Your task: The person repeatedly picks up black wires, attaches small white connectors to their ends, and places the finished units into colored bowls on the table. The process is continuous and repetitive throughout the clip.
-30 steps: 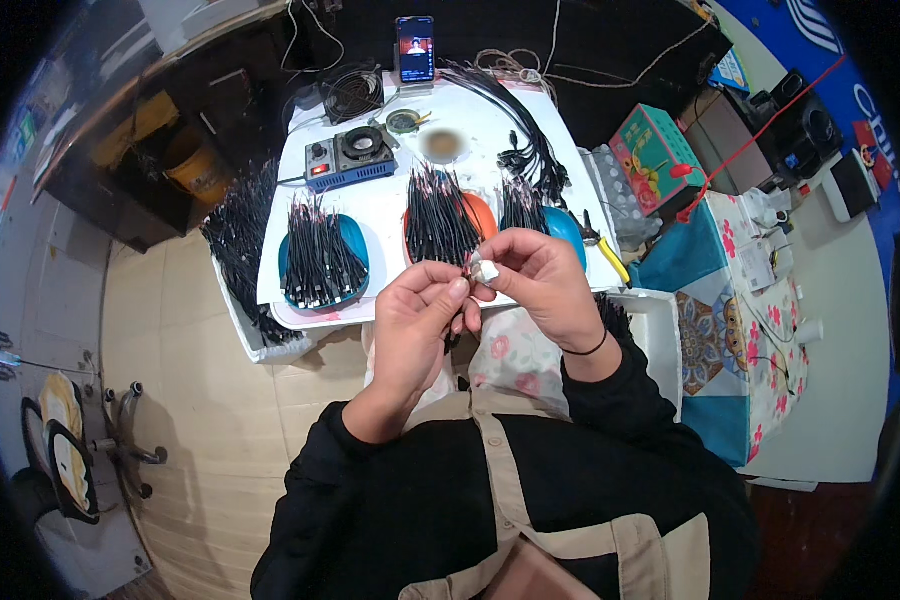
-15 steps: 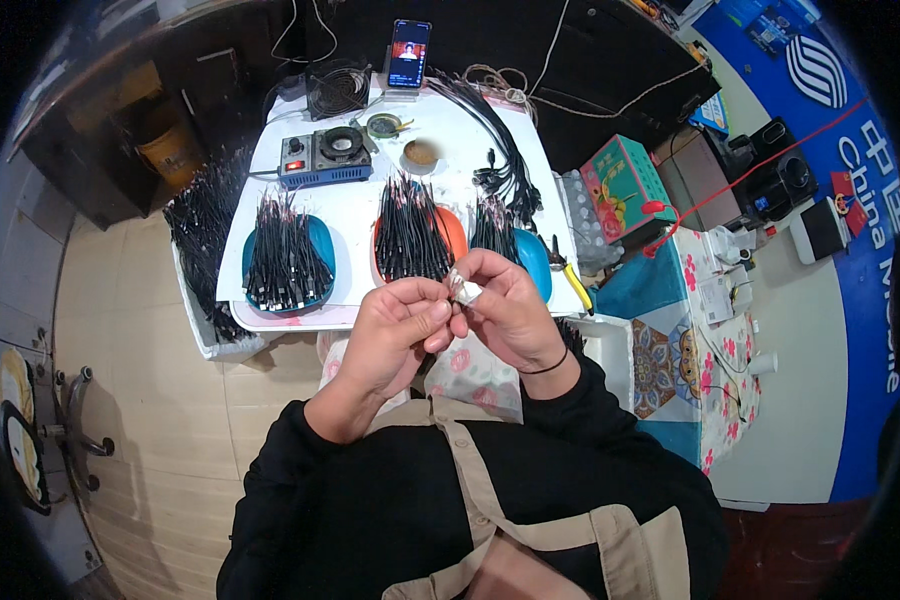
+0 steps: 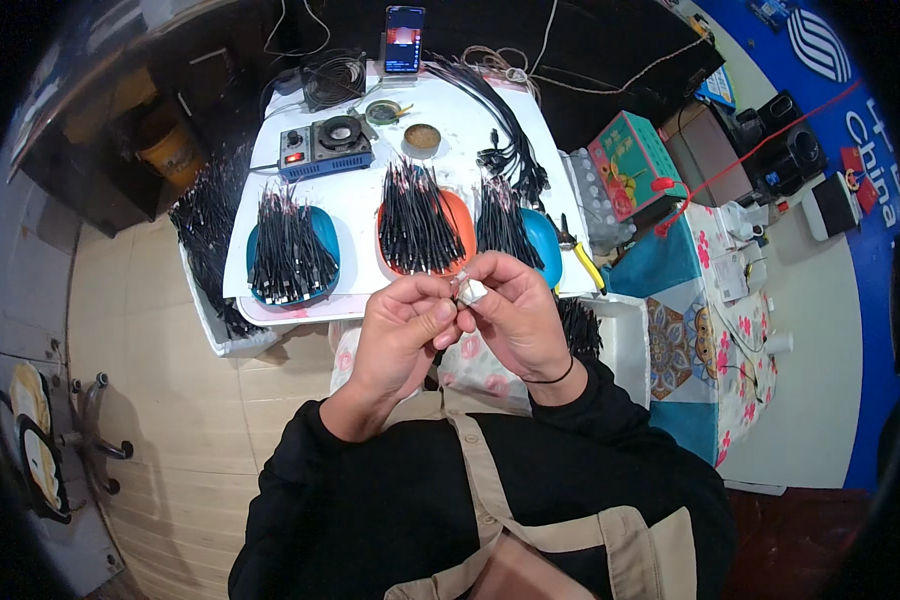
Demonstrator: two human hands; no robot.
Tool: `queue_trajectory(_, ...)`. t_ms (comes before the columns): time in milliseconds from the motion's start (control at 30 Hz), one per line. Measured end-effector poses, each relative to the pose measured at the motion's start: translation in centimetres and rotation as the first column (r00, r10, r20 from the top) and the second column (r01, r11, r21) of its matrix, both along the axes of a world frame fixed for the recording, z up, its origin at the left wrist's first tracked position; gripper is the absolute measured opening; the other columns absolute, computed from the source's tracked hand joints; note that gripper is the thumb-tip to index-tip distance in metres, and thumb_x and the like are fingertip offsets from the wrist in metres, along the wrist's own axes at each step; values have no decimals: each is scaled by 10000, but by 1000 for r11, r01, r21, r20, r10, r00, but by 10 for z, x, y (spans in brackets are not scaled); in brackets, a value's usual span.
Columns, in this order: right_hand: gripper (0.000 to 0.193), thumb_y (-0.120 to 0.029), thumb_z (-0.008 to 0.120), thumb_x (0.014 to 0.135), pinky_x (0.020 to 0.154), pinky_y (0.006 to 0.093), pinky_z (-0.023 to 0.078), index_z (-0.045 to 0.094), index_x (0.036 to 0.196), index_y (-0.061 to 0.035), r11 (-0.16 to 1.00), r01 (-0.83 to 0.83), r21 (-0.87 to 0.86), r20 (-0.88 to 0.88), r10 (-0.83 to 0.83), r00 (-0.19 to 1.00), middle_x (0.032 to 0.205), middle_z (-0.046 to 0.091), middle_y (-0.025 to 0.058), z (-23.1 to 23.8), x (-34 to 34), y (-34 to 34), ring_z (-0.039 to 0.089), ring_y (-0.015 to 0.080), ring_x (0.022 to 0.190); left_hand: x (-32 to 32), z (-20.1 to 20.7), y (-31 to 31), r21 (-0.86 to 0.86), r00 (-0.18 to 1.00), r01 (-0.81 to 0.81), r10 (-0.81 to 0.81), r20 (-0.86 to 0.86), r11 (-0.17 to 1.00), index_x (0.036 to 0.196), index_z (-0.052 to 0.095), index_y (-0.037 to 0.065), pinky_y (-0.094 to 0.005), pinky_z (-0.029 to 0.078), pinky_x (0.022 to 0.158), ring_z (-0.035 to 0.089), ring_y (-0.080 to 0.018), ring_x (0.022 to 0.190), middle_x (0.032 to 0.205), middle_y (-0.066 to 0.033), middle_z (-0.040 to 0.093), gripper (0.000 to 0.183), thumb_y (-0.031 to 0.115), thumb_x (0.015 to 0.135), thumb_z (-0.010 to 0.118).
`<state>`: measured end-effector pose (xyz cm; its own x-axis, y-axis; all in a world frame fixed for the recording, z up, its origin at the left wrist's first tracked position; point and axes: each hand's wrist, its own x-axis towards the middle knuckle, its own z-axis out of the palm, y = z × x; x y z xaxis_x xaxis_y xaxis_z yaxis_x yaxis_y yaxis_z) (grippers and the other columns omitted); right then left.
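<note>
My left hand and my right hand meet in front of the table edge, fingertips pinched together. Whatever small thing they pinch is mostly hidden by the fingers; I cannot make out its kind. A white wrap, like tape or a bit of cloth, covers the tip of my right thumb. Just beyond the hands, a bundle of short black cables lies in an orange tray. Another cable bundle rests in a blue tray to its right, and a third fills a blue tray at left.
On the white table are a blue-grey heating unit with a round pot, a round tin, a lit phone, yellow-handled pliers and long black cables. White boxes of cables flank it. A patterned side table stands right.
The view has shifted slightly, moving the table a little up in the picture. Both hands keep their pinch close together, with only a slight change in the fingers.
</note>
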<state>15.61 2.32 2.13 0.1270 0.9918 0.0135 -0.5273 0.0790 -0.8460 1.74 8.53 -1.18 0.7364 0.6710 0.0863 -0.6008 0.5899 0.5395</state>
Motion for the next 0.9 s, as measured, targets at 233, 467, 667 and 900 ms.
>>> queue_trajectory(233,126,-36,604,890,685,223,465,541,991,5,998,58,19,170,-60,984,937,588,56,4,1,-16,562,96,774,5,0,-11,129,995,-81,87,-45,988,1020,606,-29,-206,431,576,530,-104,618,842,-158,670,123,-12,901,583)
queue_trajectory(467,269,-114,528,885,724,241,432,483,1140,-43,956,-245,-160,-282,194,940,1005,559,42,-16,20,-22,548,99,845,-4,-6,-16,832,802,39,480,-356,553,1041,668,-17,-221,472,582,600,-106,637,806,-83,697,175,57,887,629)
queue_trajectory(667,264,-78,547,898,687,263,444,521,1160,-55,970,-19,-242,77,38,996,984,591,12,-55,67,-27,585,136,833,15,-27,-11,526,839,105,208,-502,844,1040,646,-43,-225,458,578,558,-92,617,795,-88,682,168,54,910,603)
queue_trajectory(900,120,-109,646,785,628,392,502,623,803,7,820,563,100,989,-144,34,716,637,171,-101,157,34,635,317,669,40,-40,4,185,898,-27,106,-427,982,1011,601,-45,-196,404,547,544,-92,607,813,-122,672,126,41,921,580)
